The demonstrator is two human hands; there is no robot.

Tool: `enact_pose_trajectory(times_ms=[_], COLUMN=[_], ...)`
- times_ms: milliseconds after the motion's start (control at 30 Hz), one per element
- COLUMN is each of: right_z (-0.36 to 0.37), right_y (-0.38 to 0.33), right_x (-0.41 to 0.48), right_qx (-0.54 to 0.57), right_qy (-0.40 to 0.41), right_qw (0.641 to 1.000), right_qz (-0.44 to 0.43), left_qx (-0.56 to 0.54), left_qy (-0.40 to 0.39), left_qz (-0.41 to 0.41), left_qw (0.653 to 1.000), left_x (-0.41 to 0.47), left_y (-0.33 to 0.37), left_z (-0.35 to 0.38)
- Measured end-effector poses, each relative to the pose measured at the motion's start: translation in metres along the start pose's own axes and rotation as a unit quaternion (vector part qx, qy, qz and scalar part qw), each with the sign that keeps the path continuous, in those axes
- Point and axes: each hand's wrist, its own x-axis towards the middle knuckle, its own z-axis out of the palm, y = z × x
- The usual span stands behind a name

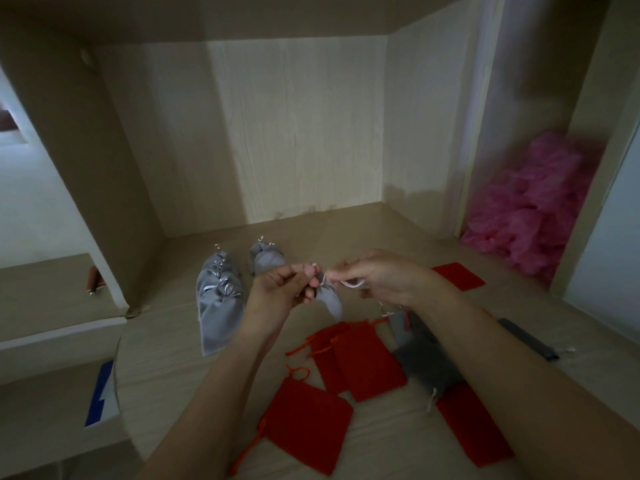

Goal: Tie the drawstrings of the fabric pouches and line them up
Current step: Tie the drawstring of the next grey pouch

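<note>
Red pouches (308, 422) are overhung by a grey pouch (330, 301), neck pinched in left hand (280, 289), cord (351, 283) pinched rightward by right hand (384, 275).

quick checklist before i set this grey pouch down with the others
1. Left hand pinches the neck of the grey pouch: ok.
2. Right hand holds the drawstring loop: ok.
3. Knot finished and snug: cannot tell, the fingers hide it.
4. Place to set it by the tied grey pouches: ok, bare desk shows beside them.
5. Red pouches tied: not ok, they lie flat with loose strings.
</note>
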Motion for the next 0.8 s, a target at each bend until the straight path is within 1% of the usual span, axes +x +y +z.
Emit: enact_pose_trajectory(times_ms=[67, 133, 200, 233, 300, 367, 433, 533, 600, 667, 733, 800], right_z=[0.0, 0.004, 0.006, 0.007, 0.01, 0.015, 0.018, 0.018, 0.019, 0.021, 0.024, 0.025], right_y=[0.004, 0.006, 0.009, 0.011, 0.012, 0.009, 0.005, -0.001, -0.005, -0.01, -0.015, -0.018], right_x=[0.001, 0.003, 0.008, 0.009, 0.01, 0.008, 0.008, 0.007, 0.006, 0.004, 0.002, 0.0], right_qx=[0.063, 0.088, 0.114, 0.108, 0.052, -0.052, -0.185, -0.336, -0.391, -0.427, -0.456, -0.462], right_qy=[-0.037, -0.047, -0.018, 0.001, 0.038, 0.084, 0.123, 0.133, 0.129, 0.118, 0.103, 0.11], right_qw=[0.997, 0.995, 0.993, 0.993, 0.993, 0.981, 0.949, 0.892, 0.868, 0.852, 0.834, 0.821], right_qz=[-0.004, -0.013, -0.034, -0.054, -0.104, -0.166, -0.223, -0.272, -0.278, -0.278, -0.293, -0.318], left_qx=[-0.004, -0.003, 0.002, 0.005, 0.003, -0.001, -0.006, -0.009, 0.014, 0.033, 0.029, 0.019], left_qy=[0.004, 0.01, 0.009, 0.006, -0.001, -0.011, -0.023, -0.043, -0.05, -0.029, -0.004, 0.003], left_qz=[-0.002, -0.006, -0.013, -0.019, -0.031, -0.044, -0.054, -0.048, -0.024, 0.001, 0.015, 0.025], left_qw=[1.0, 1.0, 1.0, 1.0, 1.0, 0.999, 0.998, 0.998, 0.998, 0.999, 0.999, 0.999], left_x=[-0.001, -0.001, -0.001, -0.001, -0.001, -0.001, -0.002, -0.003, -0.005, -0.005, -0.004, -0.005], left_y=[0.0, 0.002, 0.003, 0.004, 0.004, 0.004, 0.004, 0.006, 0.007, 0.007, 0.006, 0.005], left_z=[0.0, -0.001, -0.001, 0.0, 0.0, -0.001, -0.002, -0.002, -0.001, 0.0, 0.001, 0.002])
